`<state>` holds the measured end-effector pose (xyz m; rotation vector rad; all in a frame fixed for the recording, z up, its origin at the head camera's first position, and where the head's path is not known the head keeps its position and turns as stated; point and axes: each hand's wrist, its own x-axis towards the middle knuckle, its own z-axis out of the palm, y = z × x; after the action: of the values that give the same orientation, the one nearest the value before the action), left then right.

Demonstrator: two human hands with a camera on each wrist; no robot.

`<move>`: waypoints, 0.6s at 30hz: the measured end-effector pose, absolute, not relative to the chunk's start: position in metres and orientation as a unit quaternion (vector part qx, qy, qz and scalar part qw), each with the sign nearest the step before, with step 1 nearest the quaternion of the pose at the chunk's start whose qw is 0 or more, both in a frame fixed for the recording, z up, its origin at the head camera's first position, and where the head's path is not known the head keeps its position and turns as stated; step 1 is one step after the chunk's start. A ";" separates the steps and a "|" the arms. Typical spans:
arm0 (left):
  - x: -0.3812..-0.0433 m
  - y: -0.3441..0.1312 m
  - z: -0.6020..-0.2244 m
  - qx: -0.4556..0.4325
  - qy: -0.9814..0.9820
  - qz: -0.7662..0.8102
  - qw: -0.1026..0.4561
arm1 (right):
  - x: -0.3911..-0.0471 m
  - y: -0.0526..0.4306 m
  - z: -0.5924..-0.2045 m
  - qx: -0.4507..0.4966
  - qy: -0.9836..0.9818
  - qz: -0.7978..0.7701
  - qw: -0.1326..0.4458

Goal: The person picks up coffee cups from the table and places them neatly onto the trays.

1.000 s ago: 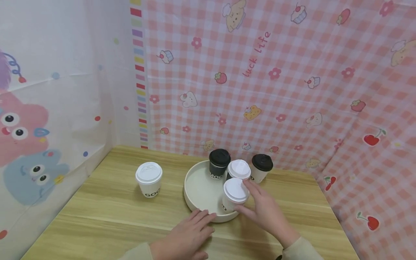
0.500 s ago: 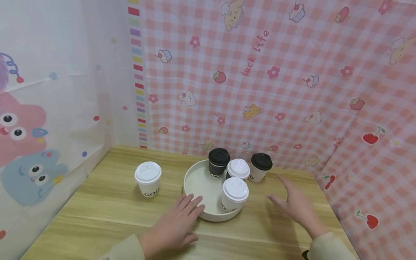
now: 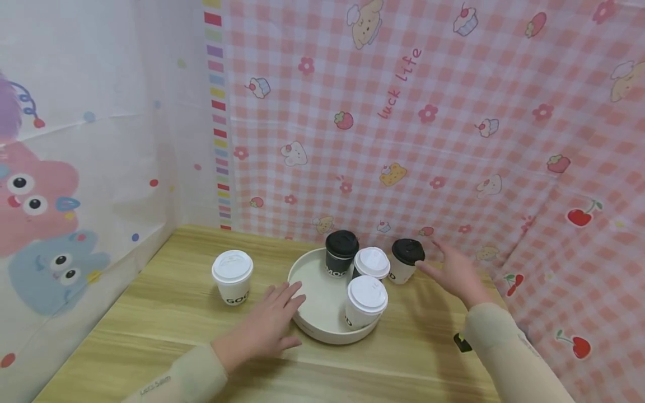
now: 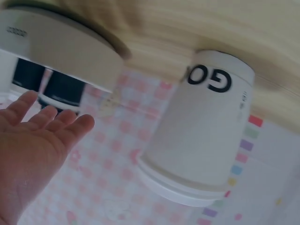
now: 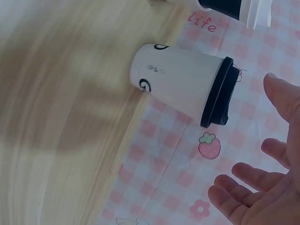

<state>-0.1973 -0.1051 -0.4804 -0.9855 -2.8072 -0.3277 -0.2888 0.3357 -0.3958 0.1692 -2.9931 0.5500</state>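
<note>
A round off-white tray (image 3: 314, 299) carries a black cup with a black lid (image 3: 340, 254), a dark cup with a white lid (image 3: 372, 262) and a white cup with a white lid (image 3: 366, 302). My left hand (image 3: 259, 324) has its fingers spread at the tray's left rim; contact with it cannot be told. Left of the tray stands another white cup with a white lid (image 3: 233, 277), also large in the left wrist view. Right of the tray, a white cup with a black lid (image 3: 405, 260) stands on the table. My right hand (image 5: 267, 187) reaches beside it with fingers apart, holding nothing.
The wooden table (image 3: 166, 336) meets a pink checked cloth (image 3: 312, 184) at its back and right. A pale cartoon cloth (image 3: 126, 168) hangs on the left. A small dark object (image 3: 462, 342) lies by the right sleeve.
My right hand has left the white-lidded cup in the tray and moved right and back to the black-lidded cup. My left hand has shifted left and back along the tray's rim.
</note>
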 end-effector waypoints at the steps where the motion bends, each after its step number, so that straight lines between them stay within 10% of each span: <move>1: -0.200 -0.107 -0.480 -0.323 -0.937 -0.111 0.075 | -0.293 0.333 -0.396 0.052 -0.981 0.183 0.044; 18: -0.235 -0.119 -0.488 -0.258 -0.952 -0.153 0.068 | -0.343 0.301 -0.413 0.059 -0.986 0.154 0.037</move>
<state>-0.2351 -0.1195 -0.4879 -0.7778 -2.8662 -0.4603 -0.3433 0.3011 -0.4130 0.1823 -3.0260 0.4731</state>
